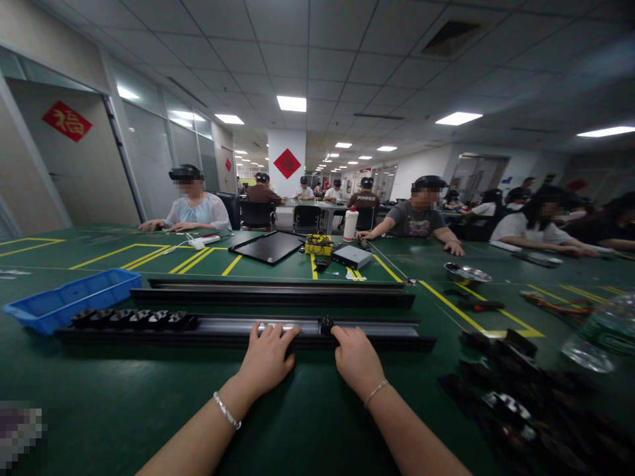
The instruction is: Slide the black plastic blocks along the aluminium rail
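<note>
A long black track rail (218,340) with a shiny inner channel lies across the table in front of me. My left hand (268,354) rests on it, fingers spread over the channel. A small black block (326,324) sits in the channel, right of that hand. My right hand (358,360) is at the block's right side, index finger touching it and the other fingers curled; their grip is partly hidden. At the rail's left end stands a row of black modules (129,318) with pale metallic tops.
Behind lies a second black rail (272,295). A blue tray (74,297) stands left. Many black parts (520,396) lie right, near a plastic bottle (602,334) and a metal bowl (467,272). A black panel (268,247) lies further back; people sit across the table.
</note>
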Demonstrator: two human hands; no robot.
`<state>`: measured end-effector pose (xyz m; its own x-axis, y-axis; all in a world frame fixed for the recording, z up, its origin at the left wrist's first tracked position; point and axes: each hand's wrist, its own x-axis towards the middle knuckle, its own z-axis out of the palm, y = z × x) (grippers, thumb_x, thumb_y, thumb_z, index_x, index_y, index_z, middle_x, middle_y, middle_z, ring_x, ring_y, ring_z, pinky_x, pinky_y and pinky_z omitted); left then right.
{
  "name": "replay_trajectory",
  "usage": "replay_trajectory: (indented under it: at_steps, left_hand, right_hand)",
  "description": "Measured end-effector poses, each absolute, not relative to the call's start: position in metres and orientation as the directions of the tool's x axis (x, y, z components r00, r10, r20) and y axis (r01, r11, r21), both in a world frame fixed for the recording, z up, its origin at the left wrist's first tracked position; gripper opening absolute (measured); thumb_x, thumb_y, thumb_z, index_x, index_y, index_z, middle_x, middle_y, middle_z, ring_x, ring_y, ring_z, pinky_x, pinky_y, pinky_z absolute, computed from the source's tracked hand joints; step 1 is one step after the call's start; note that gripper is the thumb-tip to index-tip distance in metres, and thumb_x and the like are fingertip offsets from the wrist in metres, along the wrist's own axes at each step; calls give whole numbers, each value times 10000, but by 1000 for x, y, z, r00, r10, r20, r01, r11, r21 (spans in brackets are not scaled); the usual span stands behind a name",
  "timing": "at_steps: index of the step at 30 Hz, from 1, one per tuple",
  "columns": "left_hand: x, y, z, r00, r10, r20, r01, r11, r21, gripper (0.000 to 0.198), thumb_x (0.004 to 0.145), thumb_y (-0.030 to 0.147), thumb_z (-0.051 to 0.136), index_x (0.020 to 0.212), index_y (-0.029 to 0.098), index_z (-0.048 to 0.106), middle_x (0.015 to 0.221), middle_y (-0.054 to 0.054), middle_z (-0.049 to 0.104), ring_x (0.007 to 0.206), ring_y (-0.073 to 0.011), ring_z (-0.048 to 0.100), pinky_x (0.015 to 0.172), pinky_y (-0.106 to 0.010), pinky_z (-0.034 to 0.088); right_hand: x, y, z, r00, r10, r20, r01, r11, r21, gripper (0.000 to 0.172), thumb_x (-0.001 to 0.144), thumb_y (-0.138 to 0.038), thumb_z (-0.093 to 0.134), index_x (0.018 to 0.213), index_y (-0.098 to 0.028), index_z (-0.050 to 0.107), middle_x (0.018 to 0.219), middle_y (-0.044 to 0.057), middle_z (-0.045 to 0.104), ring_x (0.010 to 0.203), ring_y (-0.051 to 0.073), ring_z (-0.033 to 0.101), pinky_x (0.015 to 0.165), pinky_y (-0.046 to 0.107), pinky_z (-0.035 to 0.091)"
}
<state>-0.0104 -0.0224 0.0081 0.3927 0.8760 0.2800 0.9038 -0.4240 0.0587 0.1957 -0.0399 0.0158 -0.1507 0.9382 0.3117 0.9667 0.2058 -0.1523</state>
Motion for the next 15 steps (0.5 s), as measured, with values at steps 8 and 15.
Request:
replay_trajectory:
  at_steps: [8, 15]
  left_hand:
    - [-11, -21, 7, 391, 876, 282, 903, -424, 64, 505, 790, 321, 485, 1290, 350, 420, 1109, -43, 579, 1090, -237, 493, 1051, -520, 138]
    - [-12, -20, 5, 403, 864, 303, 895, -441, 69, 497, 789, 324, 481, 1282, 351, 425, 1088, -40, 583, 1067, -238, 503, 1040, -533, 151]
  right_hand:
    - [195, -41, 19, -137, 933, 334, 958, 211, -195, 348, 778, -73, 391, 1010, -189, 622, 946, 48, 651, 920, 166, 535, 870, 241, 347]
    - [197, -40, 20, -110, 941, 321, 963, 180, -200, 334, 795, -76, 381, 996, -185, 623, 932, 53, 658, 905, 159, 544, 845, 238, 361]
